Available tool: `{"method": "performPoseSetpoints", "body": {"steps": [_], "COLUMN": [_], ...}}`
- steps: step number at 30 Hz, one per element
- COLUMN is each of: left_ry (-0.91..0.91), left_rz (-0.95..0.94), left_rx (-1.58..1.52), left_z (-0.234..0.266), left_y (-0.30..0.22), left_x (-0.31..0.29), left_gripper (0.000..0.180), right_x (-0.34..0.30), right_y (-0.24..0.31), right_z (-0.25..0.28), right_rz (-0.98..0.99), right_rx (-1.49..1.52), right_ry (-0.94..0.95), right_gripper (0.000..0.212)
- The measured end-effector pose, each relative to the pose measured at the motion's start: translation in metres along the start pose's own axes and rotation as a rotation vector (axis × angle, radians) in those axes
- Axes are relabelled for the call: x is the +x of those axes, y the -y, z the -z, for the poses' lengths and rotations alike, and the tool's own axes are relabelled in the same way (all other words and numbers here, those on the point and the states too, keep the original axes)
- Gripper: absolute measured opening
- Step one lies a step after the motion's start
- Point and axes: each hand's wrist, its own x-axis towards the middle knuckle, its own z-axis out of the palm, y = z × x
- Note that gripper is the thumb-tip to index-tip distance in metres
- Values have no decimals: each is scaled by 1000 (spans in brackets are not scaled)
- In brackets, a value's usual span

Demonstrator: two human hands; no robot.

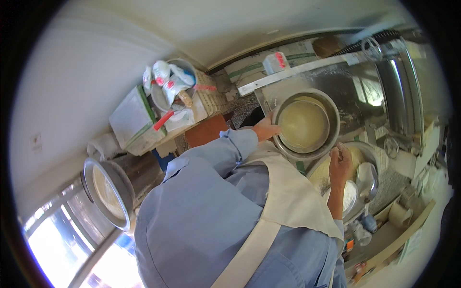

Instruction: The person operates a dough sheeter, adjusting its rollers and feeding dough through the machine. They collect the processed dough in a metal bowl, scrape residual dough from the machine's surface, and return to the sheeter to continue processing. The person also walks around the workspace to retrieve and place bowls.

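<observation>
My left hand [265, 128] is closed on the left rim of a round metal bowl [334, 120], its thumb over the edge. Inside the bowl lies a smooth, pale yellow round surface [303, 126]; whether it is liquid, flour or a sieve is hard to tell. My right hand [340, 162] hovers just right of this bowl with curled, flour-dusted fingers; what they hold, if anything, is hidden. Below it sits a wide metal basin [376, 158] with yellowish powder or meal. A smaller bowl of white powder [346, 196] stands in it beside my right wrist.
A metal machine [331, 84] with a roller [403, 91] fills the far right. Bags [170, 82] and a red-handled tool [163, 120] lie on a box-laden stand at left. A large metal vessel [129, 194] stands near left. Clutter fills a wooden tray [398, 235] at lower right.
</observation>
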Motion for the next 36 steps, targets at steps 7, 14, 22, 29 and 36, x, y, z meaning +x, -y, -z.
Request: {"method": "performPoseSetpoints", "body": {"steps": [7,14,22,29,36], "left_ry": [-463,-150,11,282,311], "left_rz": [-830,-40,-56,113,127], "left_rx": [1024,-387,-129,33,147], "left_z": [88,98,48,-111,-171], "left_y": [33,-10,-4,57,75], "left_x": [-45,-16,1,-36,-69], "left_gripper": [26,26,28,32,38], "right_x": [20,30,-81,-236,-336], "right_y": [39,58,122,137,103], "right_z": [-28,47,146,240,284], "right_rz": [331,139,-307,-349,-394], "right_rx": [0,-697,-1059,-655,-576], "right_ry": [50,631,529,505,392], "right_gripper": [18,23,34,34,30]}}
